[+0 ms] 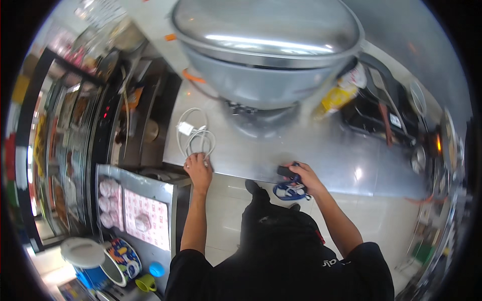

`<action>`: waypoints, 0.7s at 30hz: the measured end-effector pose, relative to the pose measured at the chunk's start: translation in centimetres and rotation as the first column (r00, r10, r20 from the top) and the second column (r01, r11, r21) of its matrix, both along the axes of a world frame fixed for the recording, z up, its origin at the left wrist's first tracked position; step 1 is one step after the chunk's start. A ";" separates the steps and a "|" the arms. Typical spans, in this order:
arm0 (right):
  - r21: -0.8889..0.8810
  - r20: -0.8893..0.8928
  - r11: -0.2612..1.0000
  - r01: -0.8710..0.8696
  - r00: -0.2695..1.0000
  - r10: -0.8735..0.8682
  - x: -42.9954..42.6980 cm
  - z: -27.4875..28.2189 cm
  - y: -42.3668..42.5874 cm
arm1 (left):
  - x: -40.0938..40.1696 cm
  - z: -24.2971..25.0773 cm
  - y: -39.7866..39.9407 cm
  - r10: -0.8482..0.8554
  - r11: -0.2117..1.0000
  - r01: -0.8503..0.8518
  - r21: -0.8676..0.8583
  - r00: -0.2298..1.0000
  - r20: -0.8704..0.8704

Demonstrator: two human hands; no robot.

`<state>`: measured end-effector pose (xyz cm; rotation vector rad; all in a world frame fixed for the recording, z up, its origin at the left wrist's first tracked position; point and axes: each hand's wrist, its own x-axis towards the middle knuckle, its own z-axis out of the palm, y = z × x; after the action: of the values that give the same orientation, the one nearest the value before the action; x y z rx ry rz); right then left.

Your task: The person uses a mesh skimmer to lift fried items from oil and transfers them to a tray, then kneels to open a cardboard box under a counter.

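Note:
My left hand (199, 171) touches the near end of a coiled white cable (203, 141) at the front edge of the stainless steel table (241, 158). The cable carries a small white adapter or label (185, 128). Over the same edge, farther right, my right hand (305, 177) grips a small black object (287, 172) that I cannot identify. A blue and white strap or pouch (289, 190) hangs just below that hand. Beyond both hands stands a large lidded metal pot (260, 82).
At the right are a yellow packet (337, 98) and a black tray (376, 120) holding utensils. To the left stand a glass display case (69, 150) and a metal tray with patterned paper (147, 214). A blue bucket (90, 276) and green mug (146, 283) are lower left.

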<state>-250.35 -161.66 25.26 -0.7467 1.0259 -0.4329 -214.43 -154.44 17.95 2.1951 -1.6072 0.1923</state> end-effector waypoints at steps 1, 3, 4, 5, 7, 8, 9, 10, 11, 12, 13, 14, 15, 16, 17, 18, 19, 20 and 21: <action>0.018 0.013 0.998 0.062 0.998 -0.062 -2.6 0.4 1.5 | 0.1 -0.7 -0.1 -0.053 0.999 0.053 0.000 0.999 0.004; 0.024 0.028 0.983 0.181 0.983 -0.182 -7.5 0.7 5.0 | -1.2 -1.8 -0.3 -0.060 0.998 0.062 0.015 0.992 -0.109; 0.061 0.060 0.959 0.278 0.958 -0.282 -9.8 0.3 7.4 | -2.8 -1.7 -0.3 -0.110 0.994 0.112 0.014 0.989 -0.104; 0.100 0.091 0.925 0.366 0.922 -0.375 -12.0 0.0 9.8 | -4.5 -1.5 -0.1 -0.058 0.998 0.055 -0.020 0.984 -0.167; 0.069 0.092 0.900 0.431 0.895 -0.436 -16.9 -0.5 15.6 | -8.8 0.1 0.8 -0.054 0.998 0.043 -0.053 0.973 -0.225; 0.105 0.067 0.891 0.442 0.890 -0.450 -19.5 -1.3 19.1 | -11.5 1.3 1.7 -0.028 0.996 -0.006 -0.085 0.918 -0.395; 0.131 0.042 0.879 0.459 0.883 -0.468 -21.8 -2.1 22.4 | -15.0 2.7 2.0 -0.018 0.993 -0.053 -0.109 0.827 -0.561; 0.150 0.001 0.844 0.516 0.853 -0.522 -23.6 -3.0 26.0 | -18.6 3.7 2.8 -0.171 0.963 0.011 -0.269 0.797 -0.579; 0.163 -0.030 0.812 0.561 0.825 -0.564 -25.2 -4.2 29.0 | -21.6 4.7 3.8 -0.211 0.957 0.048 -0.286 0.792 -0.573; 0.220 -0.036 0.785 0.579 0.809 -0.586 -27.0 -5.6 32.3 | -24.7 5.5 5.3 -0.282 0.944 0.086 -0.319 0.711 -0.644; 0.312 -0.036 0.666 0.677 0.709 -0.704 -27.7 -5.9 35.1 | -27.6 6.2 7.4 -0.342 0.931 0.118 -0.347 0.620 -0.706; 0.379 0.007 0.606 0.699 0.652 -0.758 -28.7 -6.2 37.3 | -30.4 6.8 9.6 -0.372 0.922 0.152 -0.356 0.603 -0.706; 0.445 0.050 0.543 0.712 0.586 -0.809 -29.6 -6.2 39.4 | -32.9 7.4 11.8 -0.337 0.941 0.168 -0.294 0.546 -0.767; 0.444 0.151 0.558 0.701 0.556 -0.818 -30.2 -7.1 40.8 | -35.5 7.7 13.6 -0.297 0.954 0.189 -0.232 0.490 -0.820; 0.413 0.187 0.577 0.704 0.555 -0.811 -31.2 -7.8 41.9 | -38.5 7.8 15.1 -0.329 0.941 0.229 -0.248 0.469 -0.819; 0.384 0.254 0.596 0.705 0.540 -0.802 -31.9 -7.2 42.2 | -41.1 8.0 16.8 -0.346 0.929 0.277 -0.246 0.411 -0.844; 0.348 0.316 0.615 0.707 0.529 -0.788 -32.9 -6.6 42.6 | -43.8 8.2 18.2 -0.356 0.914 0.322 -0.246 0.348 -0.867; 0.336 0.319 0.588 0.736 0.498 -0.806 -33.8 -6.3 43.3 | -46.3 8.0 19.0 -0.395 0.872 0.432 -0.230 0.345 -0.851; 0.305 0.367 0.604 0.736 0.494 -0.788 -35.3 -6.4 43.6 | -49.6 8.1 19.8 -0.423 0.850 0.463 -0.250 0.319 -0.848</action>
<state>-285.64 -118.05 18.84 0.0044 0.8519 -1.2750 -264.05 -134.63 26.07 1.2791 -1.4186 -1.0243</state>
